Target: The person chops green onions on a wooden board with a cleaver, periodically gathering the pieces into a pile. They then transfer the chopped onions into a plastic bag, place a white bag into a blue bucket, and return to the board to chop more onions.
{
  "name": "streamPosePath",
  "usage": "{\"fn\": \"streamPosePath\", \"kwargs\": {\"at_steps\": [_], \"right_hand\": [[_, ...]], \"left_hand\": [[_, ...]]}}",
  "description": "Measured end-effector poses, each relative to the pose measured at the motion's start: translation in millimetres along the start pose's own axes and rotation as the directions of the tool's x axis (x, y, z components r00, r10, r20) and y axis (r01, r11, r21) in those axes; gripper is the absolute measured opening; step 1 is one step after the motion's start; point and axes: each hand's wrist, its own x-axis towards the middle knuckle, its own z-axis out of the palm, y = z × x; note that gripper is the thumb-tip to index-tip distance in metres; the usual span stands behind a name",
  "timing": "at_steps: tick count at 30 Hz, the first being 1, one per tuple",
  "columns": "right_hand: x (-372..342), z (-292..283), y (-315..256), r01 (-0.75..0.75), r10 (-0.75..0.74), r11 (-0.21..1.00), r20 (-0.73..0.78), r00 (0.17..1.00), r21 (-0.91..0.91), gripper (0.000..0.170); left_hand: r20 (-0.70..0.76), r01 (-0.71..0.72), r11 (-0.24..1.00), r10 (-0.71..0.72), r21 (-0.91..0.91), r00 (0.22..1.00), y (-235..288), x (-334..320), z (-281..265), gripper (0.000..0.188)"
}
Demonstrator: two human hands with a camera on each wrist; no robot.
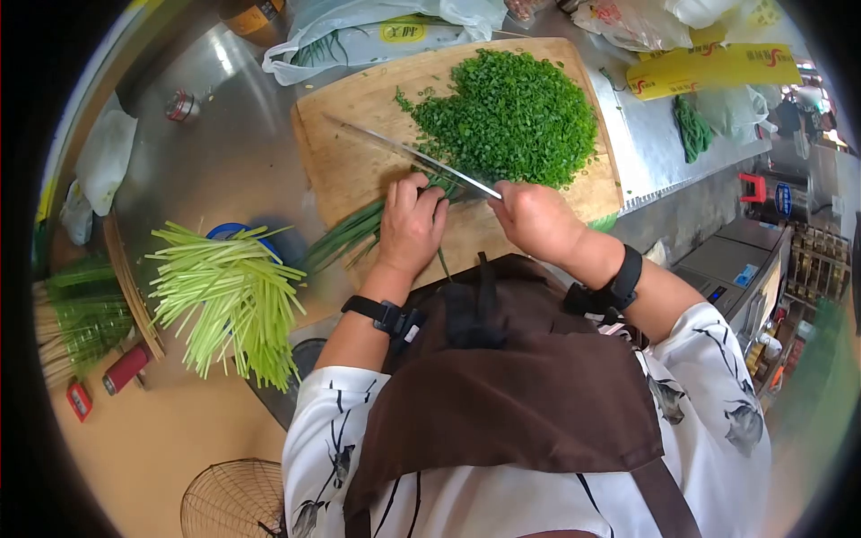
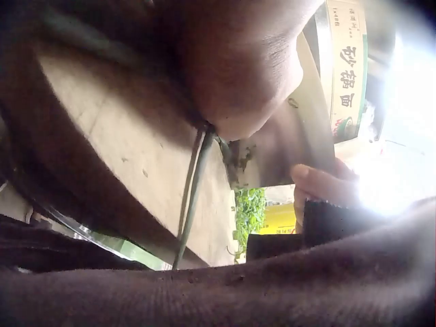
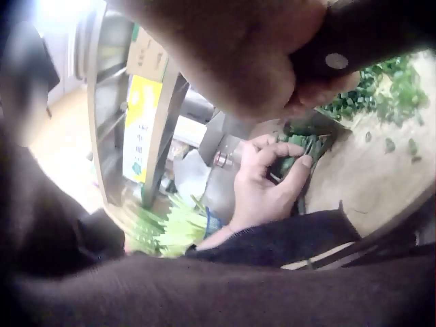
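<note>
A wooden cutting board (image 1: 327, 175) lies in front of the person. The right hand (image 1: 543, 224) grips a broad kitchen knife (image 1: 413, 154) by its black handle (image 3: 361, 37), the blade pointing away to the left. Beside the blade, the left hand (image 1: 413, 224) holds down a bundle of long green scallions (image 1: 354, 235) with curled fingers. Their cut ends (image 3: 315, 144) show near the fingertips in the right wrist view. One loose stalk (image 2: 194, 194) hangs below the left hand. Finely chopped scallion (image 1: 516, 112) is heaped on the board's far right.
Pale green stalks (image 1: 229, 296) lie piled over a blue-rimmed container (image 1: 229, 230) left of the board. Plastic bags (image 1: 386, 45) line its far edge, and yellow packaging (image 1: 717, 70) lies at the back right. A small red-topped jar (image 1: 182, 106) stands at left; a fan (image 1: 231, 498) is below.
</note>
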Motion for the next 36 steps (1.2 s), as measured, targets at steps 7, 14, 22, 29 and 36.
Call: {"fn": "streamPosePath", "kwargs": {"at_steps": [7, 14, 22, 29, 36], "right_hand": [[-35, -38, -16, -0.025, 0.043, 0.993, 0.16, 0.986, -0.115, 0.009], [-4, -2, -9, 0.008, -0.001, 0.996, 0.077, 0.997, -0.093, 0.008], [-37, -41, -20, -0.01, 0.035, 0.989, 0.173, 0.984, -0.145, 0.007], [-4, 7, -3, 0.087, -0.085, 0.993, 0.027, 0.996, -0.08, 0.006], [-39, -46, -31, -0.003, 0.05, 0.98, 0.23, 0.972, -0.2, 0.01]], "left_hand": [[0.013, -0.038, 0.999, 0.038, 0.032, 0.999, -4, 3, -1, 0.017], [0.004, -0.022, 0.999, 0.022, 0.029, 1.0, -6, -1, -1, 0.013], [0.003, -0.032, 0.997, 0.032, 0.068, 0.999, -4, -3, -1, 0.012], [-0.01, 0.012, 1.0, -0.012, 0.0, 1.0, 0, -8, -3, 0.013], [-0.028, -0.027, 0.996, 0.029, 0.088, 0.999, 1, -4, -4, 0.011]]}}
